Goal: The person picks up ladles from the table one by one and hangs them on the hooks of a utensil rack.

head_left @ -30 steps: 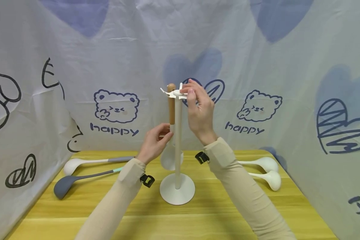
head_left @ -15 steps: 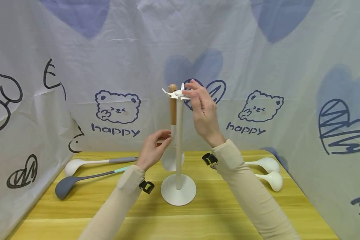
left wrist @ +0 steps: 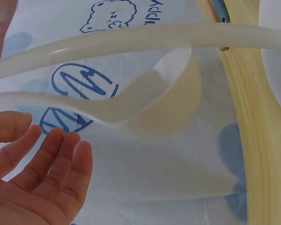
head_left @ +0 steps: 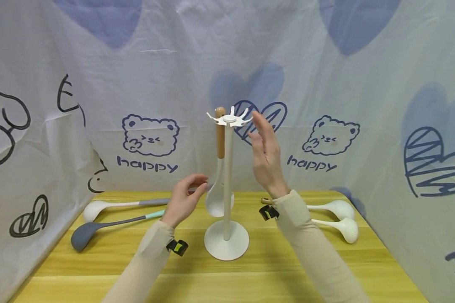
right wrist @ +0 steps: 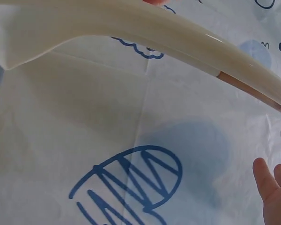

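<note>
A white utensil stand (head_left: 227,181) with a round base and a ring of hooks at its top stands in the middle of the table. From a hook on its far left side hangs a ladle (head_left: 220,143), wooden handle up and white bowl down, partly behind the pole. My left hand (head_left: 185,198) is left of the ladle, fingers loosely bent and holding nothing; the left wrist view shows space between that hand and the ladle's bowl (left wrist: 159,112). Beside the hooks, my right hand (head_left: 266,158) is raised on the right, fingers extended and nothing in them.
On the yellow wood-grain table (head_left: 227,282), a white ladle with a grey handle (head_left: 95,210) and a dark grey ladle (head_left: 82,236) lie at the left. Two white ladles (head_left: 340,209) lie at the right, partly under the right forearm. A printed cloth (head_left: 189,75) hangs behind.
My left hand has let go of the ladle and moved down and left. My right hand has come off the stand's top toward the right, uncovering the hooks. The ladle stays hanging.
</note>
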Action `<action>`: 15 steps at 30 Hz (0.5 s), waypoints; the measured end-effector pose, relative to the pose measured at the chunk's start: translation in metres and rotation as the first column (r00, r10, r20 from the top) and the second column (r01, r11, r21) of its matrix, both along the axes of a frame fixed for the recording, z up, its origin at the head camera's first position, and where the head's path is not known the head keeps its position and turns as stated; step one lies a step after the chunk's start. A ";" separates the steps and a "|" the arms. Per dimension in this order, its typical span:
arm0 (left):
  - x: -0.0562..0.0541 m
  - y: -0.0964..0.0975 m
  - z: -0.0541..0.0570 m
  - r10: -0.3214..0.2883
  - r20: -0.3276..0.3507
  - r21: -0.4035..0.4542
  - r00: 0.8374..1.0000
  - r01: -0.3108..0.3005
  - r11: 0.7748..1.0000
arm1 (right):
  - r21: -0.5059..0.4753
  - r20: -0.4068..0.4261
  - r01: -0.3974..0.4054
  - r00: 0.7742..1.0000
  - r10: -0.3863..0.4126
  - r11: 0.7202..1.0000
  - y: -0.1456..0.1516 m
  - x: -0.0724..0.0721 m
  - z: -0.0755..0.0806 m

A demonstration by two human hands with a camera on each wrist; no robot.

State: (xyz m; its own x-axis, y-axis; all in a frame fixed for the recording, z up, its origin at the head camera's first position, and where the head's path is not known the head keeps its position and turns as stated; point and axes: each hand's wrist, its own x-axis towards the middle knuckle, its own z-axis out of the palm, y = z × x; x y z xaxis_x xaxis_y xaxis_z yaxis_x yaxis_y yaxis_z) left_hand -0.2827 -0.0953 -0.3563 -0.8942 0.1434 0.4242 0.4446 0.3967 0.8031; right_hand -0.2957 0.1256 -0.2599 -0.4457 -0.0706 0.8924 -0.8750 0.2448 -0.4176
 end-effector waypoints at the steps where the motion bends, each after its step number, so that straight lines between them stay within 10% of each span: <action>1: 0.002 -0.003 -0.002 0.008 0.003 0.002 1.000 -0.008 1.000 | -0.007 0.010 -0.004 1.000 0.004 1.000 0.001 0.000 -0.004; 15: 0.020 -0.026 -0.029 0.066 0.044 -0.008 0.997 -0.066 0.998 | 0.109 0.331 0.147 0.927 -0.175 0.983 0.040 0.012 -0.065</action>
